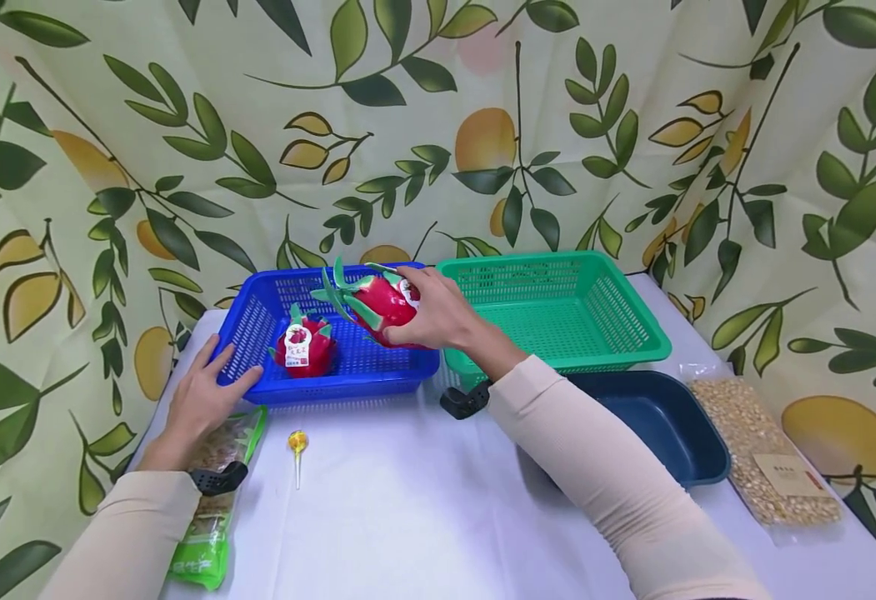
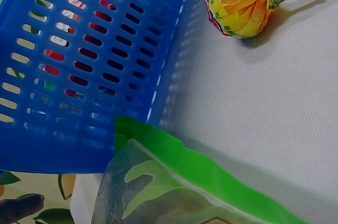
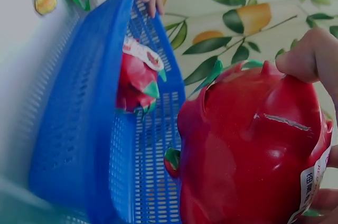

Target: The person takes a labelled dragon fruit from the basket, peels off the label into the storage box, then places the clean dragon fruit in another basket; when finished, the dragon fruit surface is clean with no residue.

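Note:
My right hand (image 1: 438, 310) grips a red dragon fruit (image 1: 388, 302) with green scales and a white label, holding it above the blue basket (image 1: 347, 387). Close up in the right wrist view, this dragon fruit (image 3: 253, 145) shows a pale scratch, with the thumb on its upper side. A second labelled dragon fruit (image 1: 317, 354) sits inside the blue basket at the left. My left hand (image 1: 201, 400) rests at the basket's left front corner, fingers spread along the rim. The left wrist view shows the basket's slotted wall (image 2: 90, 65) and only a dark fingertip.
A green basket (image 1: 550, 360) stands right of the blue one, with a dark blue basin (image 1: 655, 425) in front. A bag of grains (image 1: 760, 442) lies far right. A green-edged packet (image 1: 208, 542) lies under the left forearm, beside a yellow-wrapped lollipop (image 1: 298, 442).

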### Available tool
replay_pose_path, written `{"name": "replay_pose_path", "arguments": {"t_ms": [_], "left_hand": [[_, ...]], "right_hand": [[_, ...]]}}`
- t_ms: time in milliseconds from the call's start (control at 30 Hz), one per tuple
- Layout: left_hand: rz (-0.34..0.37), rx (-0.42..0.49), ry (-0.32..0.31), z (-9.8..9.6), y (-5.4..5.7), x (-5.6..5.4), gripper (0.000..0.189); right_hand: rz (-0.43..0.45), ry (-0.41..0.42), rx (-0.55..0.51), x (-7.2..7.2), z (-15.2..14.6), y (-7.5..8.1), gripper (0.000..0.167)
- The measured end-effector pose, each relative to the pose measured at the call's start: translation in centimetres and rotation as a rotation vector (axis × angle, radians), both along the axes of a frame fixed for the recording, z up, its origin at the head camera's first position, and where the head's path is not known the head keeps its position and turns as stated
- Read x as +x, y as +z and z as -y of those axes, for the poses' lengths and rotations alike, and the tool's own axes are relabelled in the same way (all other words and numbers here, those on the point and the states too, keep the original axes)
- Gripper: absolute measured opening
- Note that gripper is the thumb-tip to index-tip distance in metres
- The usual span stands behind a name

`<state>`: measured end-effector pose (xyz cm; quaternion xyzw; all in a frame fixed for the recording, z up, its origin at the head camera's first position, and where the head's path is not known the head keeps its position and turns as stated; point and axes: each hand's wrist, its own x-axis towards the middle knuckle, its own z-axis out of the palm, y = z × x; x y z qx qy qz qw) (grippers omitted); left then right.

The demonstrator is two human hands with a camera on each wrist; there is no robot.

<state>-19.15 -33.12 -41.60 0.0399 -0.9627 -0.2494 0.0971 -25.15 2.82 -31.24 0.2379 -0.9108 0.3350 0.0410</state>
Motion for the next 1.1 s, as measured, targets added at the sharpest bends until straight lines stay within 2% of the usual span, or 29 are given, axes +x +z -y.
{"name": "replay_pose_path", "arguments": {"t_ms": [300, 433, 600, 800, 1100], "left_hand": [[0.006, 0.010, -0.018, -0.5, 0.2, -0.4, 0.087], [0.001, 0.012, -0.014, -0.3, 0.2, -0.3, 0.086], [0.016, 0.011, 0.003, 0.0, 0.1, 0.0, 0.086], [0.018, 0.014, 0.014, 0.1, 0.0, -0.1, 0.086], [0.008, 0.023, 0.016, 0.0, -0.1, -0.3, 0.086]], "right_hand": [[-0.132, 0.114, -0.128, 5.3, -3.2, -1.5, 0.085], [-0.173, 0.169, -0.178, 7.7, -4.1, -3.1, 0.086], [-0.159, 0.222, -0.205, 10.0, -4.8, -5.8, 0.088], [-0.119, 0.235, -0.263, 11.0, -5.5, -8.9, 0.086], [-0.153, 0.262, -0.296, 11.5, -6.0, -13.2, 0.084]]}}
